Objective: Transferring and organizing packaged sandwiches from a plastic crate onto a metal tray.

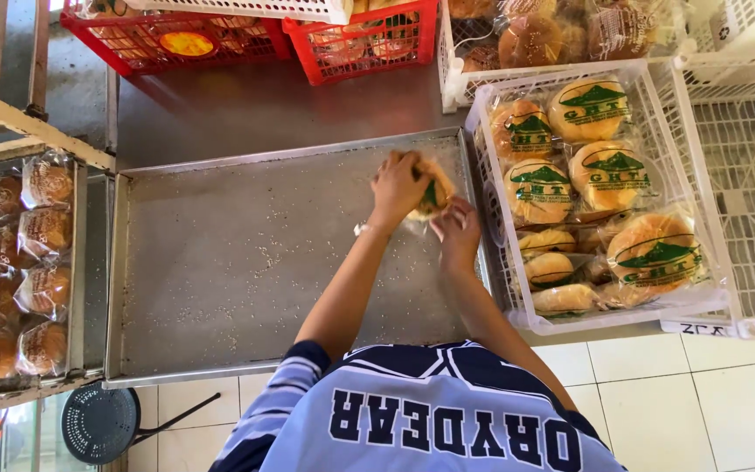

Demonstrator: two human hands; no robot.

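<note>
A round bun in a clear bag with a green print [434,194] is held between both hands above the right far corner of a large metal tray [238,262]. My left hand [398,185] grips the bun from the left and top. Just below and to the right, my right hand [458,234] pinches the loose end of the bag. The bun is partly hidden by the fingers.
A white plastic crate [688,175] with several bagged buns stands right of the tray. Red crates [176,39] and another white crate [482,79] of buns sit at the back. A rack [19,262] with bagged buns is at the left; a stool [98,424] stands on the tiled floor.
</note>
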